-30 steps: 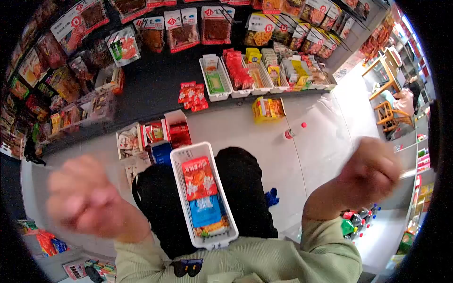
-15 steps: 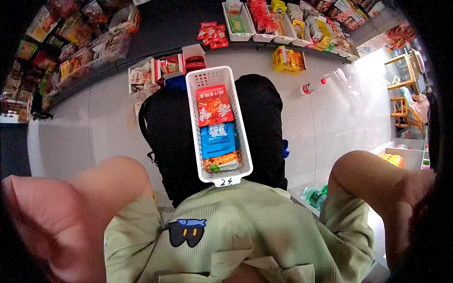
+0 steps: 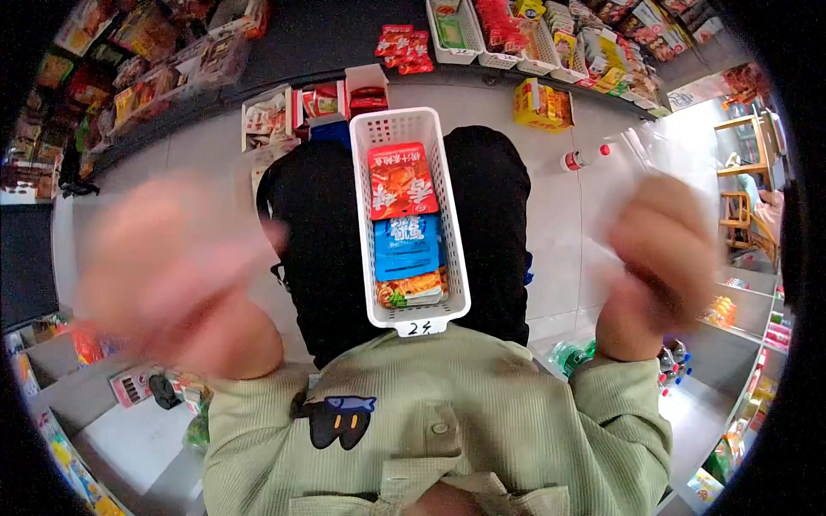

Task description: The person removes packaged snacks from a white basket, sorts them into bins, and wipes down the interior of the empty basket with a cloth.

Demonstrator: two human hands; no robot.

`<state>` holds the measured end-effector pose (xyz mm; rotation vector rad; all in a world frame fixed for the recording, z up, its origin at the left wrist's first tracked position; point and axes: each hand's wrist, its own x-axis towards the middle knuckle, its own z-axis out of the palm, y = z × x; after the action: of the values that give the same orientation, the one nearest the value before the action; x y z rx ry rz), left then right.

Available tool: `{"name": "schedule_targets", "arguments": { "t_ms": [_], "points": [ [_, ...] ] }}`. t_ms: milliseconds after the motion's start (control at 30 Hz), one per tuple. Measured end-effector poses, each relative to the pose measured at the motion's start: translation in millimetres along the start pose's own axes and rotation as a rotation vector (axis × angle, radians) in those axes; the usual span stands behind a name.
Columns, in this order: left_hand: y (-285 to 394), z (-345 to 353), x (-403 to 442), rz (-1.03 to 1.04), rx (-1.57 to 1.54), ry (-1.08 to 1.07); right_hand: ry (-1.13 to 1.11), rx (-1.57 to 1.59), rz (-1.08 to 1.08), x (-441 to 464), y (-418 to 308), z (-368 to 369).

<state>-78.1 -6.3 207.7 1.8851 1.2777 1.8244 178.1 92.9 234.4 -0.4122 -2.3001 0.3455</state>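
On my lap, between the black-trousered legs, rests a white perforated plastic basket (image 3: 462, 292) with a tag marked 24 at its near end. Inside, a red snack packet (image 3: 402, 182) lies at the far side, a blue packet (image 3: 407, 248) in the middle and an orange-and-white packet (image 3: 413, 291) nearest me. My left hand (image 3: 176, 275) is raised to the left of the basket, smeared by motion. My right hand (image 3: 661, 254) is up on the right, also blurred, its fingers seemingly bent. Neither hand touches the basket, and whether they hold anything does not show.
Ahead, a dark shelf (image 3: 344, 43) carries red packets (image 3: 404, 47) and several white baskets of snacks. Opened boxes (image 3: 267, 120) and a yellow box (image 3: 544, 105) stand on the floor. A red-capped bottle (image 3: 585, 158) lies at right. Shelf compartments flank me on both sides.
Both hands have come up and forward from low at the sides into view beside the basket. The view has shifted slightly; the basket and its packets stay as they were.
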Motion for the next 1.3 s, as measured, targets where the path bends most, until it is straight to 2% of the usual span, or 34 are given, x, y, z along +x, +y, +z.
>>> {"name": "schedule_targets", "arguments": {
  "t_ms": [33,67,100,167,233,267,367,567,633,767,833,933,1033,1300],
  "points": [
    [-16.6,12.1,-1.9,-0.102,0.213,-0.117,-0.032,0.031,0.037,-1.4,25.2,28.9],
    [-38.9,25.5,0.9,-0.195,0.241,-0.335,-0.138,0.051,0.067,-11.8,44.3,50.3],
    [-76.1,36.5,-12.6,-0.114,0.251,-0.406,-0.243,0.018,0.052,-23.2,61.1,68.9],
    [-105.7,49.5,-24.8,-0.093,0.431,-0.577,-0.366,-0.072,0.026,-34.9,73.7,97.8],
    [-116.7,57.5,-32.7,-0.164,0.480,-0.790,-0.441,-0.120,0.025,-42.8,75.5,116.5],
    [-121.4,62.0,-36.7,-0.155,0.531,-0.874,-0.524,-0.163,0.025,-45.1,73.7,121.5],
    [-135.0,70.5,-54.2,-0.088,0.633,-0.948,-0.601,-0.118,0.022,-45.5,64.4,124.6],
    [-151.2,80.3,-59.6,-0.047,0.703,-0.938,-0.724,-0.119,0.071,-55.7,59.0,128.7],
    [-148.8,79.8,-46.9,-0.150,0.782,-1.020,-0.687,-0.137,0.055,-58.9,57.7,130.3],
    [-154.2,67.2,-40.3,-0.124,0.659,-0.785,-0.648,-0.187,0.055,-52.2,53.6,128.2],
    [-156.9,64.5,-36.6,-0.137,0.679,-0.769,-0.594,-0.237,0.023,-50.6,52.2,127.5],
    [-159.5,62.0,-31.8,-0.191,0.662,-0.610,-0.658,-0.231,0.045,-53.0,55.0,131.6],
    [-161.0,61.9,-31.5,-0.214,0.663,-0.546,-0.679,-0.275,0.058,-54.3,61.0,141.5],
    [-163.6,64.6,-39.0,-0.293,0.645,-0.556,-0.711,-0.406,-0.022,-47.8,75.3,163.0]
  ]
}}
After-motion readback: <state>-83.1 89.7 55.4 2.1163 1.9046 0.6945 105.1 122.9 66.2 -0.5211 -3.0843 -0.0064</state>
